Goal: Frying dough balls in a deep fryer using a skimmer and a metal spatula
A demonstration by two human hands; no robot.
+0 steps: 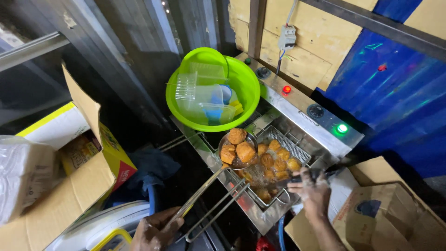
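Here, at the bottom of the frame, I see my left hand (155, 230) clamped round the long metal handle of a skimmer ladle (238, 149), which angles up and away so its round bowl sits level over the fryer with three golden-brown fried pieces (237, 146) in it; held that way, the oil can drip back into the vat rather than onto the surface. At lower right, my right hand (312, 191) is closed on dark tongs (320, 175), the tips pointing in toward the wire fryer basket (283, 160), where more browned pieces (276, 163) lie packed together. The basket sits inside a steel electric fryer (297, 116), its own wire handle jutting toward me just beside the ladle's handle, crowding that side. Cardboard boxes hem in both sides: an open one (69, 153) at left, another (390, 214) at lower right. Farther back, touching the fryer's upper-left corner, a bright green basin (246, 90) holds clear plastic containers (200, 90). Beyond it, the control panel shows a red lamp (287, 89) and a green lamp (342, 128), against a blue wall (399, 93).
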